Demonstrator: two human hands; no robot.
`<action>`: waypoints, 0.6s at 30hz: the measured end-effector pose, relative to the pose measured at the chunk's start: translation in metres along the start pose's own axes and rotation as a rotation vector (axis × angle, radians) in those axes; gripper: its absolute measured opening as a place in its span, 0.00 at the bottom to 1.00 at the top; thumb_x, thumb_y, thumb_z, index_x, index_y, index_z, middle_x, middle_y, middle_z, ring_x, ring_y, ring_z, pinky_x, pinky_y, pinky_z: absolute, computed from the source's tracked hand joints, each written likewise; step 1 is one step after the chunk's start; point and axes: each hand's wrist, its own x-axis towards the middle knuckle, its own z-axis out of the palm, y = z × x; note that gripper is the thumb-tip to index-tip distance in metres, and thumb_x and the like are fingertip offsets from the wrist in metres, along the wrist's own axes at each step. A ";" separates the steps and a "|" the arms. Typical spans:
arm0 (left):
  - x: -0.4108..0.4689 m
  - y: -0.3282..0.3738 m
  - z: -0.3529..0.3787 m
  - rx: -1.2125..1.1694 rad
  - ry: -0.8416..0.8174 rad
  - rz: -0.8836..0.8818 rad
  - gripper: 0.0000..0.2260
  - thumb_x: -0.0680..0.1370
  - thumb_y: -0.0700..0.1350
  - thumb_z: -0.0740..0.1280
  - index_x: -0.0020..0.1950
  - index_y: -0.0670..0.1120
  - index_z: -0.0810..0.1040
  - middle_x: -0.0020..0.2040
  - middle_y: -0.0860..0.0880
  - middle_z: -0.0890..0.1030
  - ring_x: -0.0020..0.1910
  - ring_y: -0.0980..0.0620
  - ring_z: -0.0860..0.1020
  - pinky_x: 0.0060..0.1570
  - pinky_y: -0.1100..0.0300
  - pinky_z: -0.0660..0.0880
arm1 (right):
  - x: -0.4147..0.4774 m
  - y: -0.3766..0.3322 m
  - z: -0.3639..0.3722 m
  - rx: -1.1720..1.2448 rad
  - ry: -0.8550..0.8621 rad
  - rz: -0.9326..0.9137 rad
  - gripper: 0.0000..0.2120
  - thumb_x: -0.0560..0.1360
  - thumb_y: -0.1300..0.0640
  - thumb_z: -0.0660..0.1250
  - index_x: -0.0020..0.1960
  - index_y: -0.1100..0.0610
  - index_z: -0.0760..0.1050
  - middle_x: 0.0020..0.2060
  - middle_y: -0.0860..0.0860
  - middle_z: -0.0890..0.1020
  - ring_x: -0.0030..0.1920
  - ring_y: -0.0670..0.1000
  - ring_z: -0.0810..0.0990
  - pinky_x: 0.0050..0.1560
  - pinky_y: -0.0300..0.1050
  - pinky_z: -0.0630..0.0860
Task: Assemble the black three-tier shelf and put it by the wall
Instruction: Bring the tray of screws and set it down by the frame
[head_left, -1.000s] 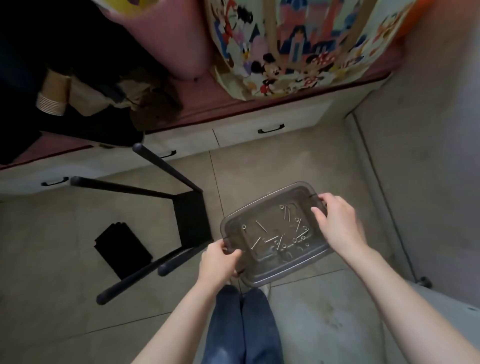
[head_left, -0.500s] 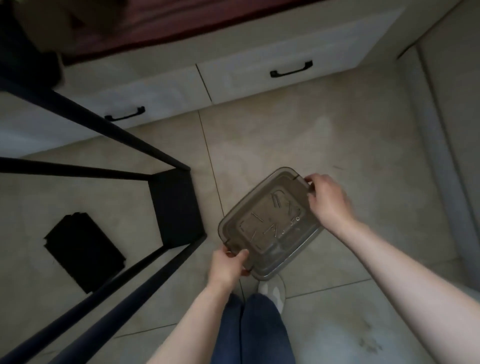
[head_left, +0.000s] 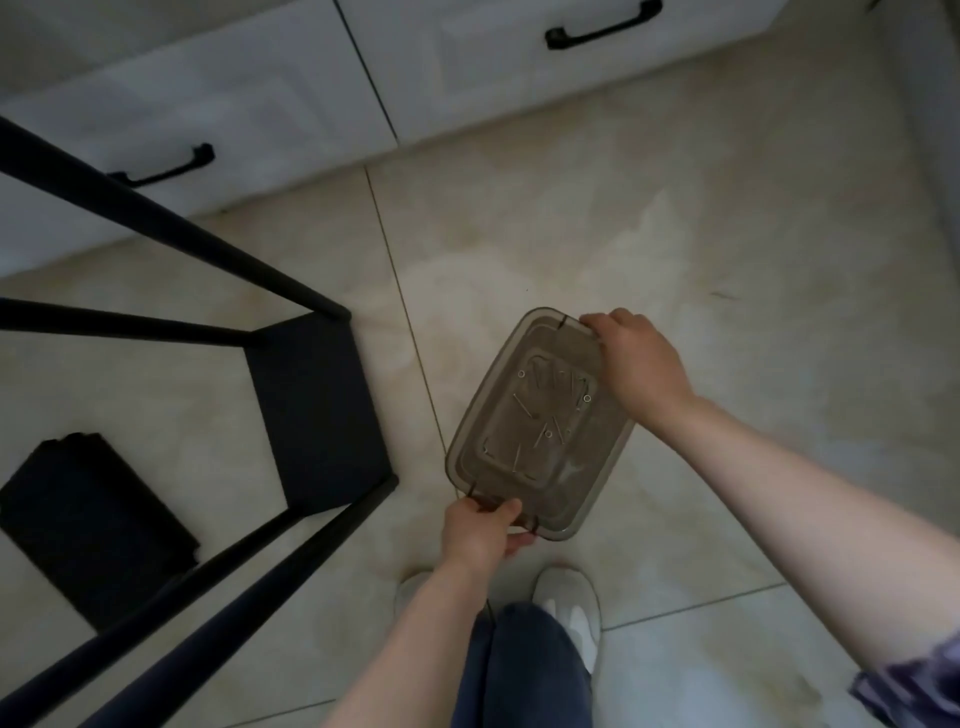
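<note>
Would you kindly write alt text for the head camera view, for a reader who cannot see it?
From above, a person's left hand and right hand grip opposite ends of a translucent grey plastic tray holding small metal screws, above a beige tiled floor. To the left is a partly built black metal shelf frame, with white drawers behind.

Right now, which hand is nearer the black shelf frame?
Left. Left hand grips the tray end beside the black shelf frame; right hand grips the far end, farther right.
</note>
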 end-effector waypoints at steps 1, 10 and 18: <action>0.007 -0.003 0.001 -0.005 -0.016 -0.011 0.03 0.82 0.39 0.67 0.54 0.41 0.77 0.48 0.43 0.84 0.31 0.52 0.84 0.34 0.63 0.78 | 0.003 0.000 0.005 -0.022 -0.006 -0.021 0.29 0.75 0.70 0.62 0.74 0.55 0.67 0.62 0.58 0.75 0.62 0.62 0.72 0.55 0.52 0.71; 0.041 -0.024 0.006 -0.031 -0.113 -0.073 0.07 0.82 0.41 0.67 0.59 0.40 0.77 0.50 0.45 0.84 0.44 0.48 0.85 0.45 0.59 0.79 | 0.022 -0.003 0.028 -0.077 0.000 -0.109 0.29 0.73 0.72 0.61 0.72 0.56 0.68 0.63 0.58 0.74 0.62 0.62 0.71 0.57 0.54 0.69; 0.052 -0.007 -0.021 0.281 0.196 0.130 0.27 0.80 0.52 0.70 0.74 0.42 0.66 0.62 0.42 0.77 0.57 0.43 0.80 0.60 0.50 0.77 | -0.019 0.019 0.035 0.320 0.198 0.168 0.24 0.79 0.61 0.64 0.73 0.65 0.64 0.68 0.62 0.69 0.69 0.62 0.67 0.69 0.51 0.63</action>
